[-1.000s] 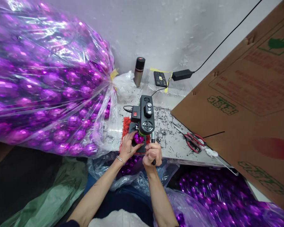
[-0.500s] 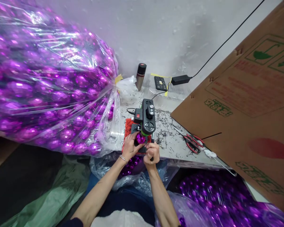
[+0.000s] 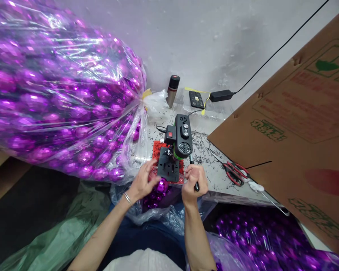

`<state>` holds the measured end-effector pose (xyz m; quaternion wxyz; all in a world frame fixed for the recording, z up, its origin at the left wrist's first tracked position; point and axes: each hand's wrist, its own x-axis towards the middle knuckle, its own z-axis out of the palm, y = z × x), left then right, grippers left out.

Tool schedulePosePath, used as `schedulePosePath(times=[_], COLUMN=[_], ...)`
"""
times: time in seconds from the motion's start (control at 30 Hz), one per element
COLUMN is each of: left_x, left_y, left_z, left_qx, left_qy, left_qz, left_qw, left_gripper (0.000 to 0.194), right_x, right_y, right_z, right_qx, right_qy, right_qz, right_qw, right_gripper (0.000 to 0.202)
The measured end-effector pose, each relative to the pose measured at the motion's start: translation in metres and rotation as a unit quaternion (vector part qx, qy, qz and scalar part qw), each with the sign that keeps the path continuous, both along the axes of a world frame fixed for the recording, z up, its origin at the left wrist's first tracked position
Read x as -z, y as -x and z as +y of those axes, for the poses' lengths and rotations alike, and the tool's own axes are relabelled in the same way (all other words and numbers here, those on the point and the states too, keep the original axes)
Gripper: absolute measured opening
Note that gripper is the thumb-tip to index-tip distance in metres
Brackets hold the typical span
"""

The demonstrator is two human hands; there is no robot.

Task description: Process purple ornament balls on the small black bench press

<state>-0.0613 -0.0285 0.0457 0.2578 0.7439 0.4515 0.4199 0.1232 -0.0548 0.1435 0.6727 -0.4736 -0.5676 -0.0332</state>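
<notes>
A small black press machine (image 3: pixel 183 141) stands on a red mat (image 3: pixel 157 146) on the table, its slotted base plate (image 3: pixel 169 167) bare. My right hand (image 3: pixel 196 181) is wrapped round the black-tipped lever (image 3: pixel 197 186) at the machine's right. Left of the base plate, my left hand (image 3: pixel 144 181) has its fingers spread and holds nothing. Just off its fingertips, a shiny purple ball (image 3: pixel 162 185) is at the plate's front edge, over an open bag with more purple balls (image 3: pixel 154 199).
A big clear bag of purple balls (image 3: pixel 81 113) fills the left. Behind stand a flask (image 3: pixel 173 90), phone (image 3: pixel 196 99) and power adapter (image 3: pixel 222 95). Red-handled scissors (image 3: pixel 235 173) lie right, beside a cardboard box (image 3: pixel 299 131). Another purple-ball bag (image 3: pixel 260 233) is low right.
My left hand has let go of the purple ball and moved left, fingers opening. The ball has left the machine for the plate's front edge. My right hand and the lever moved outward.
</notes>
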Motion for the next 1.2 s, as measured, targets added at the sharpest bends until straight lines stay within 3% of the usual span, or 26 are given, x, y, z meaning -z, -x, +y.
schedulePosePath(times=[0.07,0.13,0.2,0.27,0.37,0.5,0.63,0.77,0.83,0.9,0.97,1.03,1.2], left_x=[-0.016,-0.033,-0.048,-0.059,-0.068,-0.071,-0.069,-0.068,-0.07,-0.074,-0.08,-0.085,-0.081], left_y=[0.016,0.029,0.036,0.039,0.041,0.041,0.041,0.05,0.057,0.061,0.061,0.054,0.02], left_z=[0.036,0.08,0.118,0.142,0.151,0.147,0.145,0.141,0.133,0.119,0.099,0.076,0.029], left_qx=[-0.078,-0.159,-0.184,-0.188,-0.183,-0.177,-0.178,-0.215,-0.234,-0.233,-0.194,-0.124,-0.015], left_qy=[0.013,0.033,0.051,0.057,0.07,0.113,0.122,0.118,0.118,0.145,0.199,0.255,0.359], left_qz=[0.017,0.058,0.145,0.246,0.357,0.425,0.415,0.273,0.14,-0.039,-0.228,-0.37,-0.514], left_qw=[0.997,0.985,0.971,0.949,0.913,0.88,0.884,0.93,0.955,0.961,0.933,0.885,0.779], left_gripper=[0.051,0.049,0.052,0.053,0.054,0.06,0.059,0.053,0.057,0.059,0.061,0.062,0.054], right_x=[0.008,0.011,0.011,0.011,0.012,0.016,0.015,0.013,0.013,0.014,0.015,0.013,-0.003], right_y=[0.001,0.001,0.0,0.0,0.0,0.002,0.002,0.0,0.0,0.0,0.0,0.0,0.002], right_z=[-0.001,-0.002,-0.003,-0.003,-0.003,-0.003,-0.003,-0.003,-0.003,-0.003,-0.003,-0.003,-0.001], right_qx=[0.006,0.008,0.009,0.012,0.012,0.0,-0.001,-0.005,-0.006,-0.002,0.003,0.003,-0.003], right_qy=[-0.001,0.0,0.001,0.001,0.002,0.001,-0.004,-0.01,-0.011,-0.007,-0.004,-0.002,-0.001], right_qz=[-0.003,-0.011,-0.026,-0.037,-0.03,-0.009,-0.01,-0.026,-0.026,-0.025,-0.025,-0.024,0.0], right_qw=[1.0,1.0,1.0,0.999,0.999,1.0,1.0,1.0,1.0,1.0,1.0,1.0,1.0], right_gripper=[0.036,0.036,0.035,0.035,0.035,0.035,0.035,0.035,0.035,0.035,0.035,0.035,0.035])
